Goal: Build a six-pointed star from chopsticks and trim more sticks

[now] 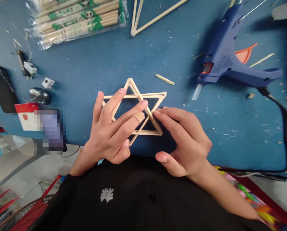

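Observation:
A six-pointed star frame of thin wooden sticks, made of two overlapping triangles, lies flat on the blue table. My left hand spreads over its left side, fingers apart and fingertips resting on the sticks; the thumb is by the lower point. Parts of the star are hidden beneath this hand. From the right, my right hand reaches in with its fingertips at a crossing of the sticks. Its thumb stands well apart, and nothing shows in its grasp.
A blue glue gun lies at the right, its black cord running down the table. Behind are a bag of chopsticks and another stick frame. A phone and a dark rounded object sit left. Wood scraps are scattered about.

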Available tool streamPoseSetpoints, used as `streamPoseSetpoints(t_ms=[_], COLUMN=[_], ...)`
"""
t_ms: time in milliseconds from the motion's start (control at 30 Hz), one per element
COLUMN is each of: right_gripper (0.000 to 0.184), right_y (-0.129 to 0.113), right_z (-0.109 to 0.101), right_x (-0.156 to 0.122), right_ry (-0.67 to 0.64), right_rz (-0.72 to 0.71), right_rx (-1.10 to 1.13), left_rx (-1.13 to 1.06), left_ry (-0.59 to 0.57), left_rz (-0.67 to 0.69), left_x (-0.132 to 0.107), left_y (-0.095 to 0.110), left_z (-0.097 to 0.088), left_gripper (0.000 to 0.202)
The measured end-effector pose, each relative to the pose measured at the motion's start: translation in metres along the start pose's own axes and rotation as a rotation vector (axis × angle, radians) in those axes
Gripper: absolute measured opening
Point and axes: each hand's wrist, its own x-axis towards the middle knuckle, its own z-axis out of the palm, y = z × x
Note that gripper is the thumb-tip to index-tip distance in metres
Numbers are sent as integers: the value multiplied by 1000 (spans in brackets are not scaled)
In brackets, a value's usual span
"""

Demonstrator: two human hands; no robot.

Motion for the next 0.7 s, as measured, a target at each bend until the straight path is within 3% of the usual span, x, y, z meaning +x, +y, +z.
streamPoseSetpoints(t_ms=[700], right_gripper=[68], right_y=[-1], right_z=[0], right_x=[0], right_ry=[-5], right_rz=[-2], right_rx=[24], left_rx=[31], left_ry=[-61], left_rz=[-101], left_x=[-2], left_y=[3], left_z=[2], left_gripper=[54])
